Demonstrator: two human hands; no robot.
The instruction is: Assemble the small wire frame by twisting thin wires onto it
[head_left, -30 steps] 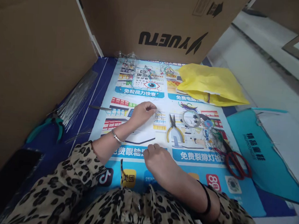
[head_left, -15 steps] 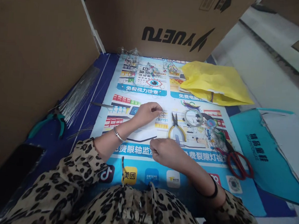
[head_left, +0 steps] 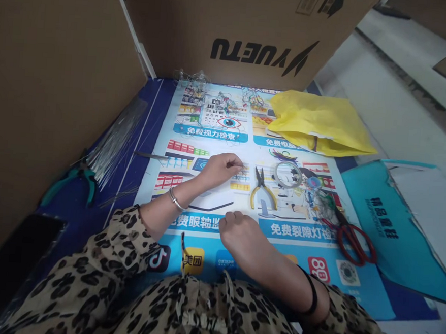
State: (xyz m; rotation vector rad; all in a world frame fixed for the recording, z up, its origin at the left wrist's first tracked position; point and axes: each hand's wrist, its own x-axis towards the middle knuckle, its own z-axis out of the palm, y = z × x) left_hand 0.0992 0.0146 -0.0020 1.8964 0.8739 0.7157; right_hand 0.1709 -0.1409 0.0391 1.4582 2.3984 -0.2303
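Observation:
My left hand [head_left: 225, 168] is closed in a pinch above the printed poster [head_left: 220, 200]. Something thin and wiry shows at its fingertips, too fine to make out. Lower down and nearer my body, my right hand [head_left: 239, 234] is curled closed with its back to me, so whatever its fingers hold is hidden. Yellow-handled pliers [head_left: 264, 195] lie just right of both hands, jaws pointing away. Beyond them rests a roll of clear tape [head_left: 288, 175]. A tangle of fine wire [head_left: 321, 204] sits beside red-handled scissors [head_left: 355, 245].
Cardboard walls [head_left: 256, 16] rise behind and at left. Teal-handled pliers [head_left: 71, 182] and a bundle of thin wires [head_left: 114, 141] lie left, near a dark phone-like slab [head_left: 21, 260]. On the right are a yellow bag [head_left: 321, 120] and a teal sheet [head_left: 390, 224].
My right hand has moved slightly down towards my body, and its wrist has turned. My left hand stays nearly where it was, still pinched.

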